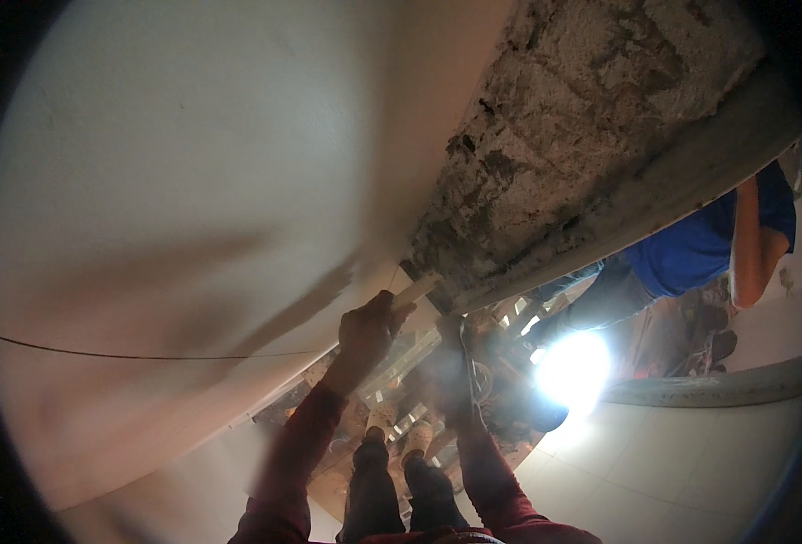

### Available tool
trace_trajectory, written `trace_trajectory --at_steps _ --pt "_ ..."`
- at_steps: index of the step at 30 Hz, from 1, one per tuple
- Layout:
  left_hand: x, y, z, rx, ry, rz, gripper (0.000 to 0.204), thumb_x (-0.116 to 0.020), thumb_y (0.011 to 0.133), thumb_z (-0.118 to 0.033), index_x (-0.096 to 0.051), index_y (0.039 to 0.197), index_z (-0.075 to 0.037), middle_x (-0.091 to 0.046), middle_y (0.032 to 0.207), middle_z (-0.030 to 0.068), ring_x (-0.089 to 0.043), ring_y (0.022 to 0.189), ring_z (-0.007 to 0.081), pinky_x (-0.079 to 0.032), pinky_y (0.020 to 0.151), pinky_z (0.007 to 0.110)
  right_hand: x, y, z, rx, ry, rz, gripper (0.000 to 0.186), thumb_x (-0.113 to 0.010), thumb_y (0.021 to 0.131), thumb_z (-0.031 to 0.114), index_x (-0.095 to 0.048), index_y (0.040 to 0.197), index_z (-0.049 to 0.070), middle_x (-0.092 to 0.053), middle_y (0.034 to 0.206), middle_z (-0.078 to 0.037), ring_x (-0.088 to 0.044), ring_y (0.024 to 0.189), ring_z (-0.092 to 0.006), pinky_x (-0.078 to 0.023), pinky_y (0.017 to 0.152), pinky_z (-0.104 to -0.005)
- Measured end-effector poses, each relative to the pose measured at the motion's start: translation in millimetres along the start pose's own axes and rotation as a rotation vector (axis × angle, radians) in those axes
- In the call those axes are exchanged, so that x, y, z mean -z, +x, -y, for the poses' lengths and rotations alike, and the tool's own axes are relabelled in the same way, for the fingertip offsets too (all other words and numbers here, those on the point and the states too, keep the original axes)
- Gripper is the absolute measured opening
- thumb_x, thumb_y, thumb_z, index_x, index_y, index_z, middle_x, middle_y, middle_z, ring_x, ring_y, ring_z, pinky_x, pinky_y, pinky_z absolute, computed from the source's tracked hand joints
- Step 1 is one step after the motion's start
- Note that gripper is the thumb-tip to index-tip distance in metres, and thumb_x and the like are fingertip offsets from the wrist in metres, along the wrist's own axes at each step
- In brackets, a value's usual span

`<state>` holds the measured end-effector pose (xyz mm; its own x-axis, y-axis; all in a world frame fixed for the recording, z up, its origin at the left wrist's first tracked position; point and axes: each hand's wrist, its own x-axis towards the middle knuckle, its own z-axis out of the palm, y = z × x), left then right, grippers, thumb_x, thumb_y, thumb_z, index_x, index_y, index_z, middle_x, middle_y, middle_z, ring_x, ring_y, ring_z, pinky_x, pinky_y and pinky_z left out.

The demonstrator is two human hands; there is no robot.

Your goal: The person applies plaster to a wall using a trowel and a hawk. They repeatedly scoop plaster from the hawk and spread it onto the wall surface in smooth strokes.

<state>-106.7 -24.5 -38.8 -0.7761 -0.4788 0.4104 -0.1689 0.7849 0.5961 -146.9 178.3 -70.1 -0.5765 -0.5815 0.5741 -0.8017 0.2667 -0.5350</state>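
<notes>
I watch the left hand [365, 334] closed firmly around the pale, bar-shaped handle [414, 291] of a flat tool, the thumb lying along its lower side. The handle tilts up to the right, and the tool's narrow dark end [439, 300] is set at the lower tip of a rough, mottled grey-brown plaster surface [573, 118], where that meets a broad, smooth, off-white wall surface [202, 136]. Just beside it, to the right, I have the right hand [453, 343] raised below a long, grey, bevelled edge strip [682, 181]; it is dim and blurred on my feed, so I can't tell whether its fingers are apart or gripping something. Both forearms reach up in dark red sleeves [315, 435], well apart at the elbows. Between them I see dark trousers [374, 494] and pale, speckled shoes [416, 439]. The left arm's side of the smooth surface carries soft shadows and one thin, dark, curving line [147, 356]. Off to the right, a round, glaring white lamp [573, 372] shines near another person in a bright blue shirt [691, 249], above large pale tiles [682, 462].
</notes>
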Motion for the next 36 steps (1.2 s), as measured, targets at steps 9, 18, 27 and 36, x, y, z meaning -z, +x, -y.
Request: trace_trajectory --at_steps 9,18,27,36 --pt "2 1 5 0.033 0.031 0.022 0.035 -0.06 0.092 -0.039 -0.051 0.081 -0.008 -0.058 0.057 0.0101 -0.06 0.047 0.0285 -0.047 0.041 0.039 -26 -3 -15 -0.233 0.083 0.18 0.03 -0.066 0.078 0.007 -0.057 0.107 0.002 -0.059 0.095 -0.018 -0.063 0.067 -0.0319 -0.049 0.051 -0.0415" --pt "13 -6 -11 0.045 -0.108 0.075 0.032 -0.061 0.089 -0.039 -0.054 0.087 -0.008 -0.061 0.066 0.0092 -0.063 0.057 0.0294 -0.05 0.05 0.041 0 -24 9 -0.324 0.348 0.07 0.034 -0.069 0.078 0.016 -0.06 0.105 -0.003 -0.06 0.081 -0.015 -0.061 0.064 -0.03 -0.048 0.053 -0.0372" --pt "62 46 -51 -0.269 -0.146 -0.076 0.03 -0.072 0.081 -0.03 -0.056 0.088 -0.006 -0.06 0.072 0.0077 -0.062 0.061 0.0266 -0.047 0.049 0.037 17 -14 42 -0.183 0.161 -0.055 0.041 -0.072 0.078 0.026 -0.061 0.106 -0.002 -0.065 0.083 -0.013 -0.065 0.07 -0.0265 -0.05 0.062 -0.0336" --pt "67 50 -61 -0.229 -0.008 -0.046 0.032 -0.073 0.081 -0.032 -0.053 0.081 -0.008 -0.058 0.068 0.0056 -0.061 0.057 0.023 -0.047 0.046 0.036 35 9 51 -0.225 0.463 -0.113 0.045 -0.077 0.078 0.026 -0.06 0.109 -0.003 -0.067 0.091 -0.012 -0.066 0.076 -0.021 -0.052 0.069 -0.0318"
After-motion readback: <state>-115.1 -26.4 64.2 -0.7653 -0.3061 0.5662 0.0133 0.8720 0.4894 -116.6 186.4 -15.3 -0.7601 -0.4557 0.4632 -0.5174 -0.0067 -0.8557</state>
